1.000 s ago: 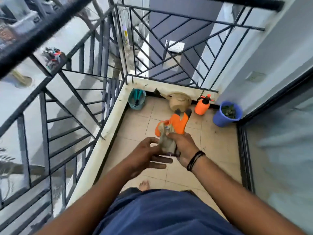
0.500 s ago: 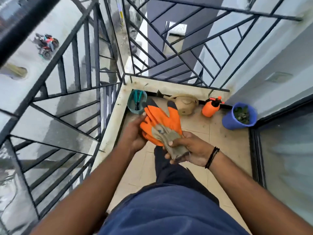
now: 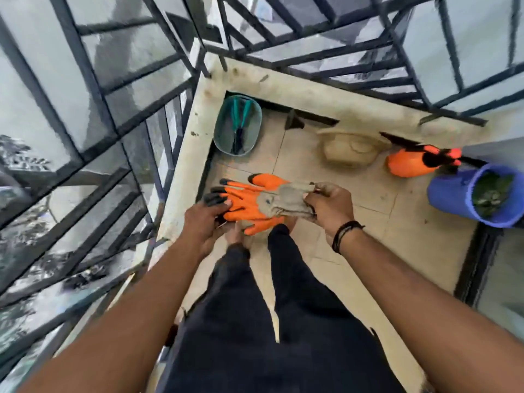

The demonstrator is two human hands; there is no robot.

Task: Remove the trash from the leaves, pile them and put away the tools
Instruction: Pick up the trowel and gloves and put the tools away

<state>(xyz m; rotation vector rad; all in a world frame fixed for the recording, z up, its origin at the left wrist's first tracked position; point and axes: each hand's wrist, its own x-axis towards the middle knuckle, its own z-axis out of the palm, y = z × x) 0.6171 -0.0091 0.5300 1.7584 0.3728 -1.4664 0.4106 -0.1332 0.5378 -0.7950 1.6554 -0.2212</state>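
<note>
A pair of orange garden gloves (image 3: 249, 198) with grey cuffs and black fingertips lies stretched sideways between my hands, above the tiled balcony floor. My right hand (image 3: 329, 204) grips the grey cuffs. My left hand (image 3: 205, 219) holds the black fingertip end. A teal basket (image 3: 219, 131) with green-handled hand tools inside stands in the far left corner of the balcony. A blue bucket (image 3: 450, 197) holding green leaves sits at the right.
A beige watering can (image 3: 350, 150) and an orange spray bottle (image 3: 411, 164) stand along the far ledge. Dark metal railings (image 3: 113, 114) enclose the balcony at left and back. A dark door frame (image 3: 476, 259) runs along the right. My legs fill the near floor.
The view has tilted down and closer to the corner. The gloves have turned from upright to lying sideways, and my left hand has moved onto their fingertip end.
</note>
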